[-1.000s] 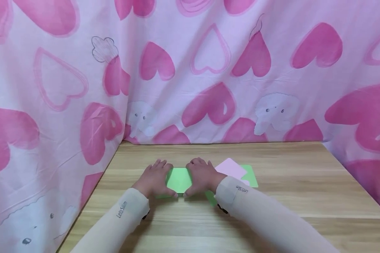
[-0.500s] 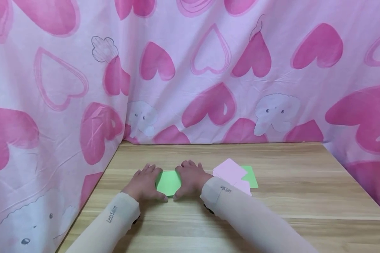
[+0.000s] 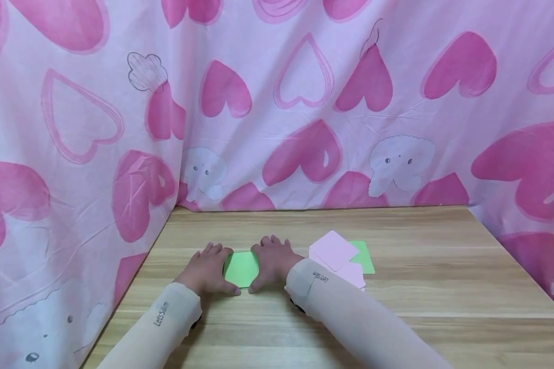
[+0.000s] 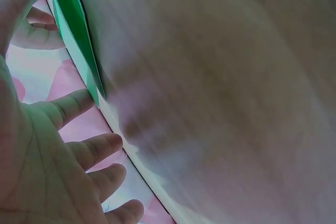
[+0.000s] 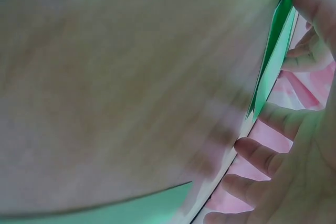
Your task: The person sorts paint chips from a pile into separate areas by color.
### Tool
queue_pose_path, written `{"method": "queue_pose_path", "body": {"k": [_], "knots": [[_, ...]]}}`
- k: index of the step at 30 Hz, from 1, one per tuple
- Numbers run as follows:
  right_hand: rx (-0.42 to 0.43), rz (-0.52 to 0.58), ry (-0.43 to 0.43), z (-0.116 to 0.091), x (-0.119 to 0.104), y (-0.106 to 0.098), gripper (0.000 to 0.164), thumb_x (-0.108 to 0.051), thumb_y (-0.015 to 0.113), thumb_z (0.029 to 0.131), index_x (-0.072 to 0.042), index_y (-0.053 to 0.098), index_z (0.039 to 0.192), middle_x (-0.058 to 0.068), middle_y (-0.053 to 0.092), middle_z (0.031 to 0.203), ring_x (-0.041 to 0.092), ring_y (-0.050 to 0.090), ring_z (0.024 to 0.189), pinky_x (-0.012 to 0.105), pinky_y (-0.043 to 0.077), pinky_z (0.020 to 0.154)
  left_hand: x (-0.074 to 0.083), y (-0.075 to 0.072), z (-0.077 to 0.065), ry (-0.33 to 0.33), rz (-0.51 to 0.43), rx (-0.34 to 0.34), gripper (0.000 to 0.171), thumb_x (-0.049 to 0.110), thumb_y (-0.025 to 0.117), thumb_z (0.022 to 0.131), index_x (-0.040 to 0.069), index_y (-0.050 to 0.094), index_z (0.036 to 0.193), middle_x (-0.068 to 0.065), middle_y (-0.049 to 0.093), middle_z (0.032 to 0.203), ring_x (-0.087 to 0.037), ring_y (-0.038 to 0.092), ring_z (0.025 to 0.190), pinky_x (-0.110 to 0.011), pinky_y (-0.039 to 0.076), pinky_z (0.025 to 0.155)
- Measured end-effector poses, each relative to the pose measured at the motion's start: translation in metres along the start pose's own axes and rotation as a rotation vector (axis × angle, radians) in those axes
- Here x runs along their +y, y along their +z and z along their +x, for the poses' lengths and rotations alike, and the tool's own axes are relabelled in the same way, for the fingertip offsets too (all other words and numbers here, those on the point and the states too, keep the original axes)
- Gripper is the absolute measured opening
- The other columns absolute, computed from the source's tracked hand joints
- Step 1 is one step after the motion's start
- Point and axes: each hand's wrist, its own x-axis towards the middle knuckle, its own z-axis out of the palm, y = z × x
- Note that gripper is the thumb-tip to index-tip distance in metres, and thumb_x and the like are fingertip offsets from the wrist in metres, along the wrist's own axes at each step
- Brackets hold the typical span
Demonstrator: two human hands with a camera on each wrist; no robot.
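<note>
Between both hands, near the middle of the table, are light green cards (image 3: 241, 269) that look bowed and layered; how many I cannot tell. My left hand (image 3: 208, 269) grips their left side, thumb at the near corner and index finger at the far one. On the opposite side, my right hand (image 3: 272, 261) pinches them in the same manner. The left wrist view shows the cards' edge (image 4: 79, 30) between thumb and index finger, the other fingers spread. A darker green face (image 5: 275, 30) shows beside a paler one in the right wrist view.
Overlapping pink cards (image 3: 334, 249) lie to the right of my right hand, partly behind the forearm. Another green card (image 3: 365, 258) sticks out from under them. Heart-patterned cloth (image 3: 300, 148) closes off the table's back and sides.
Both hands have moved left and slightly nearer with the green cards between them. More of the pink cards shows now. A green corner below my right wrist has gone from sight.
</note>
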Motion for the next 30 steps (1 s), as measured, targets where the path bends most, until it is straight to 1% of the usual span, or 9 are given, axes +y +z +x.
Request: {"method": "queue_pose_path", "body": {"k": [5,9,12,15,18,23,27,30], "knots": [[0.001,-0.008,0.011,-0.004,0.002,-0.001,0.102,-0.067,0.088,0.066,-0.021,0.055,0.151,0.000,0.056,0.127,0.029,0.049,0.131,0.068,0.034,0.119,0.004,-0.001,0.001,-0.005,0.004,-0.012,0.111,0.060,0.095,0.063,0.011,0.052,0.152,-0.022,0.043,0.162,-0.051,0.026,0.156,-0.074,0.022,0.123],[0.006,-0.012,0.009,-0.007,0.008,-0.003,0.107,-0.068,0.088,0.065,-0.021,0.050,0.154,0.002,0.056,0.136,0.030,0.048,0.135,0.069,0.033,0.120,0.008,0.000,0.003,0.002,0.022,-0.008,0.114,0.063,0.094,0.063,0.013,0.049,0.156,-0.020,0.041,0.165,-0.049,0.025,0.157,-0.073,0.021,0.124],[0.006,-0.007,0.014,-0.012,0.016,-0.007,0.109,-0.067,0.087,0.066,-0.020,0.048,0.156,0.004,0.055,0.142,0.032,0.046,0.140,0.070,0.031,0.121,0.015,-0.001,0.006,0.025,0.027,0.005,0.117,0.067,0.092,0.063,0.014,0.048,0.157,-0.019,0.039,0.167,-0.048,0.024,0.158,-0.072,0.021,0.124],[0.011,0.011,0.028,-0.018,0.028,-0.012,0.111,-0.066,0.088,0.066,-0.018,0.047,0.158,0.007,0.053,0.149,0.035,0.042,0.146,0.071,0.029,0.122,0.026,-0.002,0.009,0.063,0.018,0.018,0.119,0.070,0.091,0.063,0.013,0.048,0.157,-0.020,0.038,0.167,-0.048,0.024,0.158,-0.072,0.021,0.124],[0.016,0.028,0.048,-0.027,0.044,-0.020,0.113,-0.066,0.088,0.068,-0.017,0.045,0.159,0.009,0.050,0.155,0.036,0.038,0.151,0.072,0.027,0.122,0.040,-0.002,0.013,0.093,0.024,0.021,0.118,0.072,0.089,0.065,0.014,0.047,0.158,-0.020,0.038,0.168,-0.047,0.024,0.158,-0.070,0.021,0.125],[0.048,0.032,0.097,-0.048,0.084,-0.031,0.113,-0.066,0.088,0.069,-0.015,0.044,0.159,0.011,0.046,0.160,0.037,0.034,0.153,0.074,0.026,0.121,0.066,0.001,0.021,0.145,0.027,0.009,0.113,0.070,0.087,0.070,0.016,0.044,0.160,-0.017,0.036,0.169,-0.043,0.022,0.160,-0.066,0.022,0.127],[0.086,0.097,0.151,-0.069,0.119,-0.037,0.110,-0.060,0.090,0.069,-0.012,0.047,0.158,0.015,0.044,0.161,0.040,0.031,0.154,0.076,0.021,0.122,0.089,0.006,0.028,0.201,0.031,-0.010,0.111,0.070,0.084,0.073,0.016,0.043,0.161,-0.017,0.035,0.170,-0.042,0.021,0.161,-0.065,0.022,0.127],[0.112,0.133,0.184,-0.084,0.143,-0.039,0.107,-0.057,0.092,0.069,-0.010,0.049,0.155,0.018,0.044,0.160,0.042,0.032,0.153,0.077,0.020,0.121,0.107,0.012,0.034,0.232,0.044,-0.024,0.110,0.072,0.082,0.074,0.017,0.042,0.161,-0.015,0.034,0.170,-0.041,0.020,0.161,-0.064,0.022,0.128]]}}
